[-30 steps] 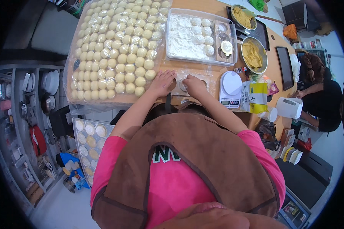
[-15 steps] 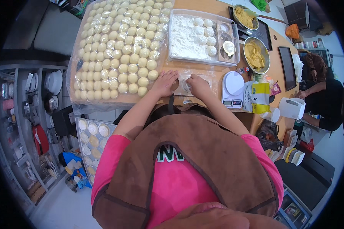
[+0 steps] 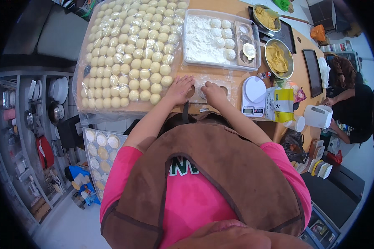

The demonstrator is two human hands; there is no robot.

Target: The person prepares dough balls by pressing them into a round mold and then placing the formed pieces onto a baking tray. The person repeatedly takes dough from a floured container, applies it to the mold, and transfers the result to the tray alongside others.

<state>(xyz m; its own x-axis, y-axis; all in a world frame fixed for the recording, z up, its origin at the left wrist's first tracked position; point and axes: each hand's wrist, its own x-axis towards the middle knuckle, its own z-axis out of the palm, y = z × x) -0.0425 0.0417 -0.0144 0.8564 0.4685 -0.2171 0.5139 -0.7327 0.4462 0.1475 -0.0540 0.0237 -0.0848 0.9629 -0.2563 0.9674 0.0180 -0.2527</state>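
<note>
Flat on the left end of a floury board with round hollows (image 3: 197,84) lies my left hand (image 3: 180,90), its fingers stretched out. A dark round hollow (image 3: 190,91) shows beside its fingertips. My right hand (image 3: 215,94) is closed, with curled fingers at a white floured round (image 3: 201,92) in the middle of the board. What those fingers pinch, if anything, is hidden. Another hollow (image 3: 225,89) shows to the right of this hand. Beyond the board stands a clear tray (image 3: 187,62) of white flour with several floured dough balls (image 3: 219,42).
Many pale dough balls (image 3: 134,85) lie under clear plastic at left. A second hollowed board (image 3: 242,31) rests in the tray. At right are a kitchen scale (image 3: 254,93), a yellow bag (image 3: 284,106) and bowls of yellow filling (image 3: 277,58). Another person's arm (image 3: 338,97) shows farther right.
My right hand has shifted slightly over the floured round, and a hollow to its right now shows. My left hand has stayed in place. The other person's lower arm has moved a little.
</note>
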